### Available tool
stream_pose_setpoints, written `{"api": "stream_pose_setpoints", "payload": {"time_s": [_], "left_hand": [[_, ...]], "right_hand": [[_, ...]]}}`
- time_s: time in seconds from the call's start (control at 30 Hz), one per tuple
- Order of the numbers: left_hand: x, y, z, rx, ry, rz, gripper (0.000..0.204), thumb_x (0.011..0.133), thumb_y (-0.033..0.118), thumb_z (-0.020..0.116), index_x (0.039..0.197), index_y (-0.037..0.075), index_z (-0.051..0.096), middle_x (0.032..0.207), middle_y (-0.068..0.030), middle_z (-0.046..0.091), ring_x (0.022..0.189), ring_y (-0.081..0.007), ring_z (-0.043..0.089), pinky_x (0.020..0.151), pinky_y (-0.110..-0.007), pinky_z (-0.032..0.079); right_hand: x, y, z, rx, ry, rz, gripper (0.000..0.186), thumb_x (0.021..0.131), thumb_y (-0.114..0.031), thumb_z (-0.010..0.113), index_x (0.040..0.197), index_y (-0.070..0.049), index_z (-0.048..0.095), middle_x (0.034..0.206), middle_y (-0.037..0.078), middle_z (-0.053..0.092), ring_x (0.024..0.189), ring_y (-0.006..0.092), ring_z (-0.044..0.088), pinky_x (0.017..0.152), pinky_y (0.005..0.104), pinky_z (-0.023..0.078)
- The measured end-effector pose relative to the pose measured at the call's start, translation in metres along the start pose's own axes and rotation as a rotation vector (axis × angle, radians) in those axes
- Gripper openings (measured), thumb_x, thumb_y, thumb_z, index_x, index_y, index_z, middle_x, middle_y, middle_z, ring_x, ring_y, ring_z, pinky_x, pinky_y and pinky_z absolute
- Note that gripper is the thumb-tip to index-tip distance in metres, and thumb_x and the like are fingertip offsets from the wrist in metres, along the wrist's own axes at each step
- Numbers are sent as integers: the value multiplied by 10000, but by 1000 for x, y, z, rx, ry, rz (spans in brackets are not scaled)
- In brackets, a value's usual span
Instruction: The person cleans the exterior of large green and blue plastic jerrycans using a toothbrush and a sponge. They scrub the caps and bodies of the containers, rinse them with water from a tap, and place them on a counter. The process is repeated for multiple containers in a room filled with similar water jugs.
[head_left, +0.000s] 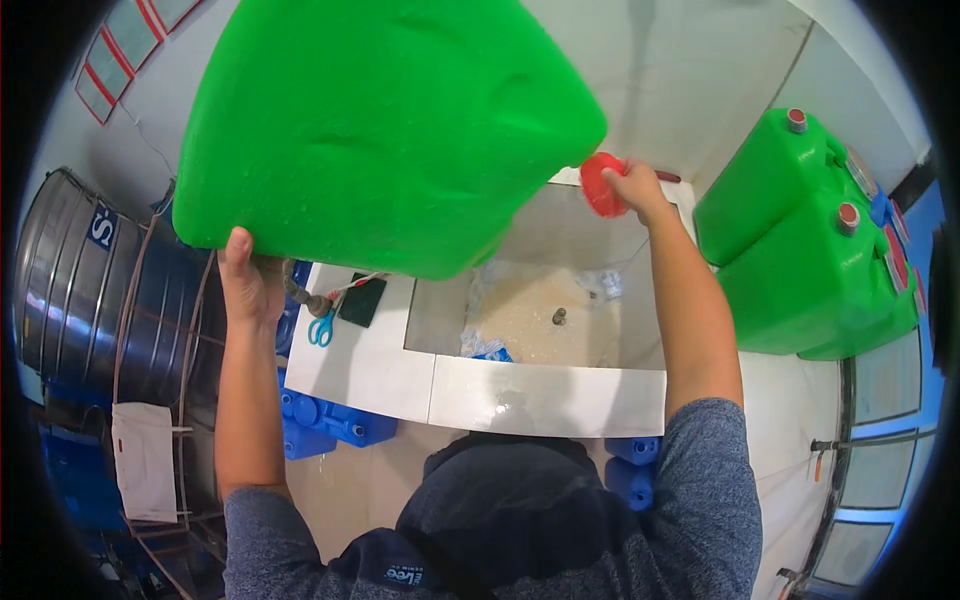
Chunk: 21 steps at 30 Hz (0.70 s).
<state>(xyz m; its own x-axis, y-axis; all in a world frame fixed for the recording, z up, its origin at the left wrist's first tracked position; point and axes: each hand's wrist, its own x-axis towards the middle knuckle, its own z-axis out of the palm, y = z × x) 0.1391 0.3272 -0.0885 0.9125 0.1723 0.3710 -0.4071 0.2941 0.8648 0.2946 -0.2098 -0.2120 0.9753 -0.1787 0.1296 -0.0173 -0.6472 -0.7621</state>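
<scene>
A large green plastic jug (390, 130) is held up and tilted above the tiled sink, filling the upper middle of the view. My left hand (252, 285) supports it at its lower left edge, thumb on the near face. In my right hand (640, 188) is a round red cap (602, 186), gripped at its rim beside the jug's right corner. Whether the cap touches the jug I cannot tell. Below lies the sink's basin (545, 330), with a drain fitting (560, 316) and crumpled clear and blue plastic (488, 350) in it.
On the white counter (370, 385) left of the basin lie blue scissors (321, 328) and a dark green scouring pad (362, 300). Two green jugs (800, 255) stand at the right. Blue containers (335, 420) sit below the counter; a steel tank (85, 280) stands at the left.
</scene>
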Motion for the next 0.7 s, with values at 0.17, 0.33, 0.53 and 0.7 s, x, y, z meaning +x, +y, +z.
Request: {"api": "stream_pose_setpoints", "payload": {"time_s": [0.17,0.33,0.53,0.7], "left_hand": [[-6,-2,-16,-15,60,-16,757,793,472,817,1382,107,514,1267,-68,605,1147,-246,618,946,-426,531],[-4,-1,-12,-10,33,14,756,793,472,818,1384,113,512,1265,-70,603,1150,-243,619,954,-431,531],[-4,11,-18,15,2,43,728,811,447,808,1386,115,508,1270,-73,595,1125,-233,633,902,-422,564],[-12,35,-44,82,-7,84,678,836,395,797,1384,115,510,1269,-67,606,1116,-230,643,880,-401,575]], "right_hand": [[-33,-60,-26,-723,148,-487,197,868,-111,666,1059,-93,623,1095,141,707,1065,340,660,1051,532,427],[-17,-89,-73,-755,518,-882,191,879,-68,629,1062,-120,609,1073,105,703,1081,322,644,1046,544,431],[-38,-165,-128,-520,551,-683,230,927,-157,629,1148,-99,605,1142,164,687,1058,370,648,936,501,503],[-68,-99,-48,834,519,-284,419,1004,-325,605,1275,-10,556,1169,148,687,1023,268,682,872,413,540]]}}
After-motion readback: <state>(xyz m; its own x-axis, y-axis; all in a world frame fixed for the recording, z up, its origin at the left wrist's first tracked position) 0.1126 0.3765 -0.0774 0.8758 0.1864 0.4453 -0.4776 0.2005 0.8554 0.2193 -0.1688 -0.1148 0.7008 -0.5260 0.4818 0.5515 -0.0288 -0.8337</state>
